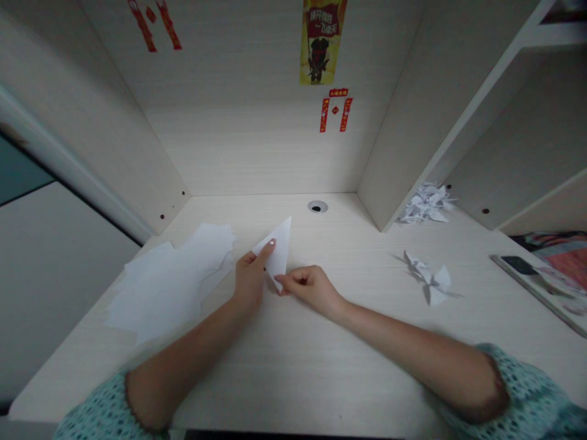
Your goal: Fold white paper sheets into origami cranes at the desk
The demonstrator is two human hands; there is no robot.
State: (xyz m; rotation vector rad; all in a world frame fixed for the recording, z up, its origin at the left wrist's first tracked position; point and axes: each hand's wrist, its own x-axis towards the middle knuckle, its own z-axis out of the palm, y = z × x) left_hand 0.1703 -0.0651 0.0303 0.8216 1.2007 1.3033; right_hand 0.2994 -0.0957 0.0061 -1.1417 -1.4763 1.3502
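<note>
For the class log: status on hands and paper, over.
Left hand holds folded paper, index along its edge. Right hand pinches its bottom corner. Sheets left, cranes right, both apart.

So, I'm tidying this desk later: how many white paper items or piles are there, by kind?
Folded triangle, pinched by left hand and right hand: 1
Pile of flat sheets: 1
Clusters of folded paper figures: 2 (near cluster, far cluster)
Total: 4
</note>
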